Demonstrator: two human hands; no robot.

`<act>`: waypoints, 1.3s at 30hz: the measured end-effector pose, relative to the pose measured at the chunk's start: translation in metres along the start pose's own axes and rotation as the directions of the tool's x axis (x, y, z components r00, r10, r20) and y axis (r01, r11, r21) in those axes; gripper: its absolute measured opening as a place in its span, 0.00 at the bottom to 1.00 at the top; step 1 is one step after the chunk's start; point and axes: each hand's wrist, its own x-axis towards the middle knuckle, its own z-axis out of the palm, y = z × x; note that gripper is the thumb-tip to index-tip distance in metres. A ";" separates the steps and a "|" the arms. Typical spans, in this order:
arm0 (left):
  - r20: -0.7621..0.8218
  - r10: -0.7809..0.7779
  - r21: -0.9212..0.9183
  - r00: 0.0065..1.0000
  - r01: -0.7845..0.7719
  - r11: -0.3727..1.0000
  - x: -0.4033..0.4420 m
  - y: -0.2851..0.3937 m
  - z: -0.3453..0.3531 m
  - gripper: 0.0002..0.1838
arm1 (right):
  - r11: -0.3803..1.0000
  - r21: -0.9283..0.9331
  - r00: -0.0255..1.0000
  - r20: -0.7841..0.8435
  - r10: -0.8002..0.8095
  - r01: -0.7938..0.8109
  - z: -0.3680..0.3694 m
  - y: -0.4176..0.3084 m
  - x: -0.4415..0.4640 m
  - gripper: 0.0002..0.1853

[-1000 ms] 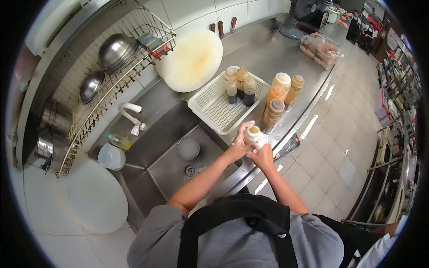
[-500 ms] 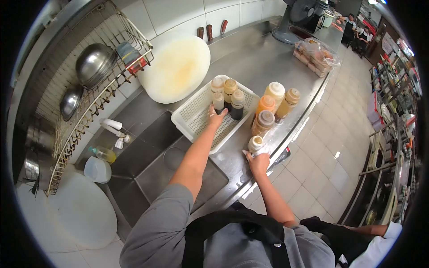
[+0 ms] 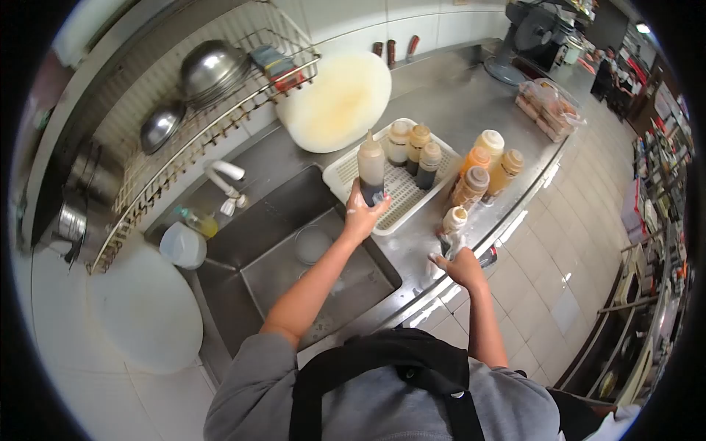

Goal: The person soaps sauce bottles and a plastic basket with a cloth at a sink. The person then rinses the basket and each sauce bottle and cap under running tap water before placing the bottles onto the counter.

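Note:
My left hand (image 3: 361,216) is wrapped round the lower part of a squeeze bottle (image 3: 371,170) with dark sauce, held upright above the near left part of a white perforated basket (image 3: 346,178). Several other squeeze bottles (image 3: 429,163) stand at the basket's far side, with dark contents or a pale one. My right hand (image 3: 465,267) is by the counter's front edge, its thumb out and its fingers about a crumpled white cloth (image 3: 456,241). Just beyond the cloth stands a small squeeze bottle (image 3: 454,220). Behind it are orange, brown and pale sauce bottles (image 3: 476,159).
A steel sink (image 3: 294,257) with a white tap (image 3: 224,180) lies left of the basket. Above hangs a wire rack (image 3: 213,136) with metal bowls. A round white board (image 3: 338,103) leans on the wall. Packaged food (image 3: 548,109) and a fan (image 3: 518,40) stand farther along the counter.
My left hand has lifted a dark sauce bottle out of the basket's group, up and toward me. My right hand has drawn slightly back from the small bottle with the cloth. The view has shifted.

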 end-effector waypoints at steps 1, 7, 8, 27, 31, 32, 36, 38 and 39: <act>-0.011 -0.042 -0.034 0.999 0.041 0.999 -0.014 0.006 -0.006 0.21 | 0.989 0.118 0.996 -0.008 -0.088 0.088 -0.006 -0.033 -0.005 0.40; -0.006 -0.099 0.309 0.995 0.096 0.946 -0.086 0.035 -0.008 0.23 | 0.752 0.287 0.730 -0.584 -0.355 0.594 0.058 -0.149 0.014 0.44; -0.081 0.029 0.102 0.996 -0.021 0.995 -0.094 0.038 -0.009 0.20 | 0.735 0.454 0.823 -0.510 -0.250 0.504 0.060 -0.159 0.016 0.40; 0.809 0.069 -0.579 0.583 0.771 0.265 -0.141 0.048 -0.056 0.21 | 0.137 0.983 0.727 0.184 -0.662 -0.124 0.047 -0.177 0.009 0.20; 0.744 -0.160 -0.460 0.649 0.671 0.582 -0.125 0.051 -0.062 0.19 | 0.384 0.921 0.882 0.127 -0.453 0.065 0.039 -0.172 0.013 0.19; 0.544 -0.396 -0.190 0.740 0.568 0.801 -0.122 0.052 -0.064 0.19 | 0.542 0.820 0.896 0.088 -0.436 0.183 0.036 -0.174 0.014 0.19; 0.198 -0.122 0.020 0.973 0.121 0.992 -0.114 0.024 -0.046 0.15 | 0.645 0.638 0.877 -0.103 -0.469 0.420 0.043 -0.183 0.014 0.21; 0.414 -0.499 0.027 0.762 0.537 0.843 -0.114 0.055 -0.055 0.16 | 0.636 0.674 0.892 -0.077 -0.445 0.376 0.045 -0.173 0.017 0.22; 0.418 -0.494 0.025 0.762 0.534 0.845 -0.114 0.051 -0.052 0.16 | 0.629 0.701 0.901 -0.045 -0.432 0.337 0.047 -0.168 0.021 0.24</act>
